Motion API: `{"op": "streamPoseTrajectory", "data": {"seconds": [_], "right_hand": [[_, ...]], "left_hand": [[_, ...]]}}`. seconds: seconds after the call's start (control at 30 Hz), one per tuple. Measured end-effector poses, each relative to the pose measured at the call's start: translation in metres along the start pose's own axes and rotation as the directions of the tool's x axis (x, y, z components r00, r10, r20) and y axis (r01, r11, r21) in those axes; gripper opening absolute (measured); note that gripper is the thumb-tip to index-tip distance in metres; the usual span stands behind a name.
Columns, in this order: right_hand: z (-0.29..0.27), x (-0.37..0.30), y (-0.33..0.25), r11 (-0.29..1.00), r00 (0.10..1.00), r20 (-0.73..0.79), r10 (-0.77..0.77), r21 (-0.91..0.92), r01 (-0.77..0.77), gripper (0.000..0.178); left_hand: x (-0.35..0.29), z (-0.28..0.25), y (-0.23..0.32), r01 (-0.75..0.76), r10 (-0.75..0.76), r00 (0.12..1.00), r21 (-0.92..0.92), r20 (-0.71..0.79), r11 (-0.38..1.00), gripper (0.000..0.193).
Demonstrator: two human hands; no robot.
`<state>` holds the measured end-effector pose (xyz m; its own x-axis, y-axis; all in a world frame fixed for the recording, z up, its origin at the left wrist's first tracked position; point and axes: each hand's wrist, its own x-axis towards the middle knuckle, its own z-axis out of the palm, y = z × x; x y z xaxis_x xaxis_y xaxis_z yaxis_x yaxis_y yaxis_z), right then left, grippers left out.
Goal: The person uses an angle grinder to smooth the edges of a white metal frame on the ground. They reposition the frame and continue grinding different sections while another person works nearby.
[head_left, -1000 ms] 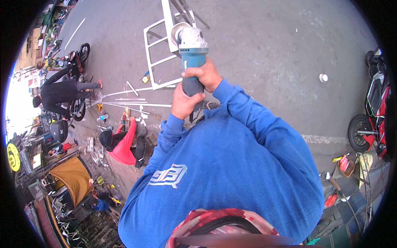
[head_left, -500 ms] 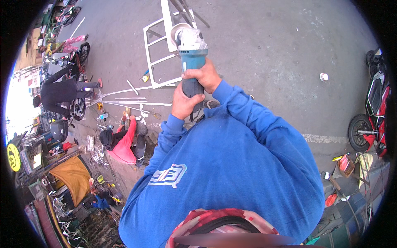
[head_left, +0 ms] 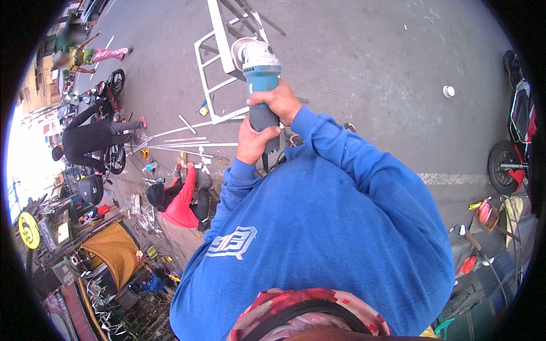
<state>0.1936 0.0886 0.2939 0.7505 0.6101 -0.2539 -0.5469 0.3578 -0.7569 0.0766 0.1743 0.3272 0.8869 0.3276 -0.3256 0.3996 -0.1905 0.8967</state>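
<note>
An angle grinder [head_left: 263, 78] with a teal body, a pale gear head and a black rear handle is held out in front of my chest. My right hand [head_left: 282, 102] is closed around its body from the right. My left hand [head_left: 252, 142] grips the black rear end from the left. The round disc [head_left: 241, 52] on the grinder's head overlaps the edge of a white metal frame [head_left: 223, 37]; whether they touch, I cannot tell. The frame has crossbars and stands on the pavement just beyond the tool. Thin metal strips [head_left: 187, 144] lie on the ground to the left.
A person in a red top [head_left: 183, 204] crouches at left, near a tape measure [head_left: 203, 110]. Another in dark clothes [head_left: 85, 138] is by a motorcycle [head_left: 118, 156]. A red motorcycle [head_left: 508, 165] stands far right, and a white tub [head_left: 449, 91] sits on the road.
The grinder and both hands have shifted slightly left in view, the disc lower against the frame. The pedestrian in pink trousers has moved right and up. My grip looks the same.
</note>
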Motion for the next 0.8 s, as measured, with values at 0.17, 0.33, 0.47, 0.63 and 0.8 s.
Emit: {"op": "streamPoseTrajectory", "data": {"seconds": [0.17, 0.33, 0.47, 0.63, 0.8], "right_hand": [[0.0011, -0.0038, -0.0062, 0.998, 0.998, 0.034, -0.059, -0.013, 0.059, 0.035], [0.0043, 0.0007, -0.0009, 1.0, 1.0, -0.018, 0.003, 0.019, -0.002, 0.035], [0.0037, 0.0016, 0.0011, 1.0, 1.0, -0.009, -0.008, 0.026, 0.008, 0.037], [0.0034, 0.0013, -0.0008, 0.998, 0.998, 0.003, -0.063, -0.008, 0.063, 0.043], [0.0029, 0.0039, 0.0007, 0.999, 1.0, -0.008, -0.021, -0.026, 0.021, 0.043]], "left_hand": [[-0.0035, 0.0029, 0.0067, -0.027, 0.027, 1.0, -0.036, -0.005, 0.999, 0.039], [-0.0036, 0.0004, 0.0091, 0.056, -0.056, 0.998, -0.026, -0.01, 0.998, 0.039], [-0.0017, -0.0004, 0.0065, 0.006, -0.006, 1.0, -0.049, 0.0, 0.999, 0.038], [-0.0022, -0.0019, 0.0056, -0.014, 0.014, 1.0, -0.017, -0.014, 1.0, 0.037], [-0.0014, -0.0025, 0.007, -0.006, 0.006, 1.0, -0.016, -0.014, 1.0, 0.035]]}}
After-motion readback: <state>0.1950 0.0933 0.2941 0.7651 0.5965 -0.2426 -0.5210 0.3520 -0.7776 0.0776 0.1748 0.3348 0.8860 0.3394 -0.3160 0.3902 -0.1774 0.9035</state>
